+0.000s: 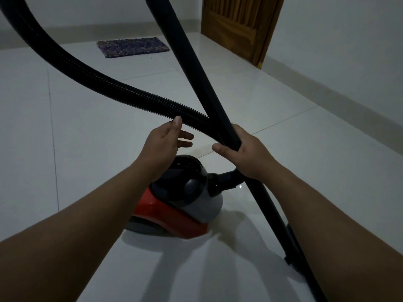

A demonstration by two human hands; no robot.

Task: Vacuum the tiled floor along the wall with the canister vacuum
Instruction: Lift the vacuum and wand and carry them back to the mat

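The canister vacuum [183, 197], red, grey and black, is found standing on the white tiled floor [87, 149], below both hands. The rigid black wand [196, 68] is clamped in the right hand [244, 153]. The left hand [168, 142] is held with its grip apart, thumb touching the ribbed hose [104, 83]. A mat [133, 47] is noted near the far wall [87, 14], a wooden door [237, 25] to the right.

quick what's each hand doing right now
Left hand: open, thumb touching the ribbed hose, not gripping it.
Right hand: closed around the rigid wand.
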